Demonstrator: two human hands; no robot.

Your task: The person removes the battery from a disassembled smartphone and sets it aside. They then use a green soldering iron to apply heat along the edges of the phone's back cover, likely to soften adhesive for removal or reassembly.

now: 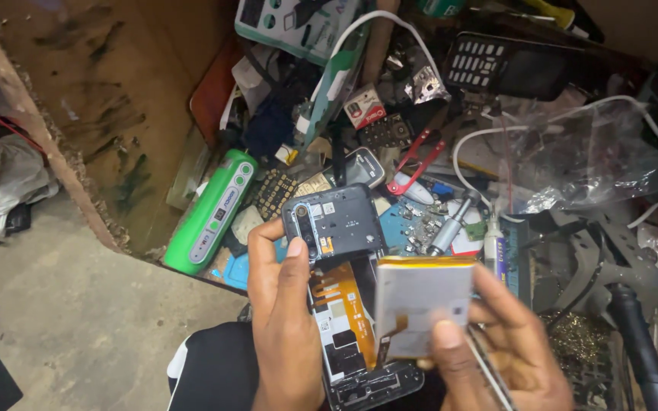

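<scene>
Dim warm light, glare on plastic bag (588, 164), soft blur throughout, edges stretched, corners dark.

Opened black smartphone (344, 304), back cover off, orange flex cable exposed, upright in my left hand (283, 327); flat silver rectangular battery (420, 304) tilted above it, pinched in my right hand (496, 350).

Left hand (287, 327): enters from bottom of view, back of hand toward camera, wrist low near frame edge. Fingers curled in a grip, fingertips wrapping round from the left side; thumb extended upward, tip pressed flat, nail visible.

Right hand (500, 354): enters from lower right, palm side turned partly up. Thumb (447, 339) pressing forward in a pinch against the fingers behind; index and middle fingers extended leftward. Both hands close together, not touching. Forearms out of view.
</scene>
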